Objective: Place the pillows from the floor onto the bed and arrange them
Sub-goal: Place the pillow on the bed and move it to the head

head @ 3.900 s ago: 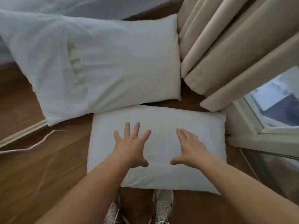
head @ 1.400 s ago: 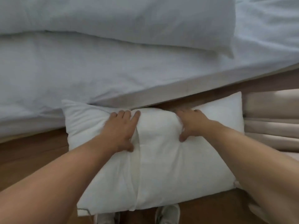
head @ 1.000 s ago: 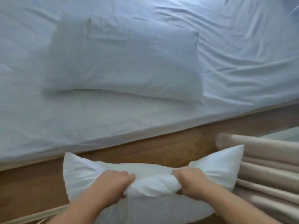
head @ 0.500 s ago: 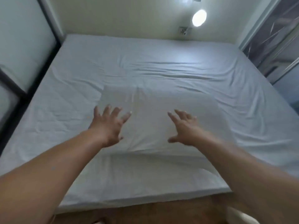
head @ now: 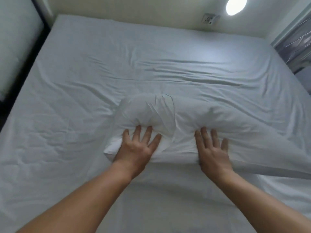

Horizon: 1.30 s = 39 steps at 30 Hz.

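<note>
A white pillow (head: pixel 151 111) lies on the white-sheeted bed (head: pixel 84 73), just right of the middle. It is bunched into a hump, and its right part stretches toward the right edge of the view. My left hand (head: pixel 138 147) presses flat on the pillow's near left corner with its fingers spread. My right hand (head: pixel 212 148) presses flat on the near edge further right, fingers also apart. Neither hand grips the fabric. I cannot tell whether a second pillow lies underneath.
The bed fills most of the view, its sheet wrinkled. A dark frame (head: pixel 10 91) runs along the left side. On the far wall are a socket (head: pixel 210 19) and a round lamp (head: pixel 235 4). A glass panel (head: pixel 299 36) stands at the right.
I lifted a pillow from the floor by the curtain and brought it to the bed. My open hands, hovering half a second ago, now press on the bunched pillow's near edge.
</note>
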{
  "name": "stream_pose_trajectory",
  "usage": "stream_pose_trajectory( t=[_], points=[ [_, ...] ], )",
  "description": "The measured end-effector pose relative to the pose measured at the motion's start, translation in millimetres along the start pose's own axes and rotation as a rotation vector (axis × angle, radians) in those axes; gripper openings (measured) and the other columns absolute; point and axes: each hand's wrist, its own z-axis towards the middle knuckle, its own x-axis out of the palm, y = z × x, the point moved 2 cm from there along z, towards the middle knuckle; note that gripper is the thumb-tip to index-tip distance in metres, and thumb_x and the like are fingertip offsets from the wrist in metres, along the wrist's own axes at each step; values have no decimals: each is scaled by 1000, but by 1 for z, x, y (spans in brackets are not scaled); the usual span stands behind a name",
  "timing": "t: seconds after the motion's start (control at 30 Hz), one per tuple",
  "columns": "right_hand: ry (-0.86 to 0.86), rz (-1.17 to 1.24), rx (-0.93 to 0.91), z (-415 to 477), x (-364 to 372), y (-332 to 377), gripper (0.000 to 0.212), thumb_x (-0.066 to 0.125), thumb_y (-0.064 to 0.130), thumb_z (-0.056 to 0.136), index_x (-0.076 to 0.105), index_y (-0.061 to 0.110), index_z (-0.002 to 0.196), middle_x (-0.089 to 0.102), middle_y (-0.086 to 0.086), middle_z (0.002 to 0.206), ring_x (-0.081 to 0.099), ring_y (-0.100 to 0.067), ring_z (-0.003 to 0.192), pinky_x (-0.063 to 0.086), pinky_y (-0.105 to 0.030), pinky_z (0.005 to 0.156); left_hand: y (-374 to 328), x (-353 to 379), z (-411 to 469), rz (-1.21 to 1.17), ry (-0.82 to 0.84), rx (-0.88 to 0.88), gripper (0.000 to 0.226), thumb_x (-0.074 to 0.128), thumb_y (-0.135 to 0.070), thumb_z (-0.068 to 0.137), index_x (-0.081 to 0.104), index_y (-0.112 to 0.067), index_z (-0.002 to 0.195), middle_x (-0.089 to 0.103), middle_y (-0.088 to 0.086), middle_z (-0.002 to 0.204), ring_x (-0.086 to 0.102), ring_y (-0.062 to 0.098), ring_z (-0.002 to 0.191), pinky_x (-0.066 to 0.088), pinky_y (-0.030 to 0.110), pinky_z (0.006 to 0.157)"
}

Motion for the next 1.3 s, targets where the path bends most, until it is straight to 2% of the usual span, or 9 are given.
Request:
stream_pose_trajectory(
  t=[0.1,0.27,0.53,0.8,0.9,0.97,1.03,1.13,1.3],
  points=[
    [-276,19,13,77,-65,-25,63,45,17,90,19,19,148,28,-12,153,29,-36,137,24,-62,108,43,-40,64,73,-180,-106,59,37,-10,90,25,-14,148,35,19,152,33,45,136,23,66,107],
    [-532,74,40,160,-128,-43,87,70,29,79,21,15,149,26,-15,155,24,-36,141,13,-63,111,84,-77,155,153,-167,-194,75,36,-19,91,-12,-17,149,-6,14,161,-6,42,145,-1,71,108],
    [424,304,-176,83,52,-43,141,68,78,45,-22,35,144,-16,0,160,-8,-26,146,13,-59,114,24,64,85,-198,637,1,143,71,-78,47,-25,-34,143,-29,8,157,-28,39,140,-7,74,104],
    [588,194,-152,162,150,-4,139,78,54,56,-22,21,146,-27,-7,157,-22,-32,143,-3,-67,108,16,146,161,-163,717,38,140,79,-58,59,-34,-33,139,-36,15,152,-36,44,135,-22,72,98],
    [666,165,-224,180,129,-12,128,83,43,53,2,16,149,4,-10,157,8,-35,144,20,-58,110,23,118,189,-197,884,69,113,75,-58,64,6,-31,149,-1,18,160,6,45,144,6,68,110],
    [602,264,-226,203,95,-34,96,76,57,55,36,29,137,38,-2,138,42,-28,127,40,-38,99,38,80,232,-254,663,30,60,64,-55,76,52,-21,125,51,15,136,52,35,120,41,47,97],
    [401,305,-164,233,57,-57,68,67,62,67,47,35,127,50,3,124,51,-23,117,43,-33,90,58,45,281,-201,290,-33,31,56,-36,86,56,-18,111,62,11,118,58,32,107,44,39,85],
    [-15,160,-29,278,18,-95,78,70,49,72,38,28,139,48,-3,135,47,-26,121,41,-37,92,79,19,337,-62,60,-99,53,57,-15,80,40,-17,131,46,14,132,44,37,119,35,50,98],
    [176,62,208,334,33,-158,135,74,66,57,-18,25,147,-12,-11,159,-3,-34,145,20,-61,108,98,41,395,57,153,-193,101,63,-29,81,-11,-23,149,-6,17,159,-7,51,141,-1,73,104]
  ],
)
